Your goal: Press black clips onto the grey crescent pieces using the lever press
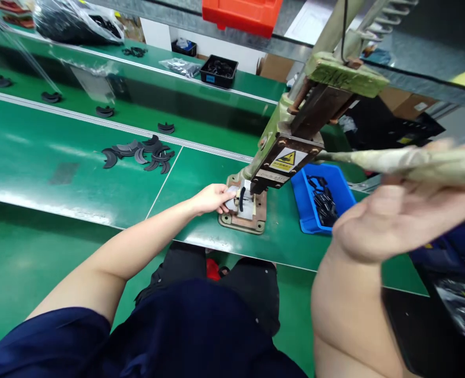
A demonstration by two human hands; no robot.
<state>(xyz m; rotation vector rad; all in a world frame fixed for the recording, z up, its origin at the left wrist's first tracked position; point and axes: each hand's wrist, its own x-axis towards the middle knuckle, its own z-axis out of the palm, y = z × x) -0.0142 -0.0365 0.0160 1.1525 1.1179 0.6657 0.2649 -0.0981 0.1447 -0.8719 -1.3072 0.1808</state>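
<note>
At the base of a green hand-lever press (269,142), my left hand (213,199) is closed with thumb and fingers on a flat grey piece (230,201). Just right of those fingertips, a black curved strip (242,199) stands on the metal fixture (248,209), below the press ram. My right hand (417,215) is raised on the right, wrapped round the press's long lever (382,159) and slightly blurred. A yellow warning label (287,159) marks the front of the press head.
A blue bin (305,210) of black parts stands right of the press. Several black crescent pieces (140,152) lie piled on the green bench (78,173) at left, others along the belt (133,115) behind. A red bin (242,16) and black tray (219,72) are farther back.
</note>
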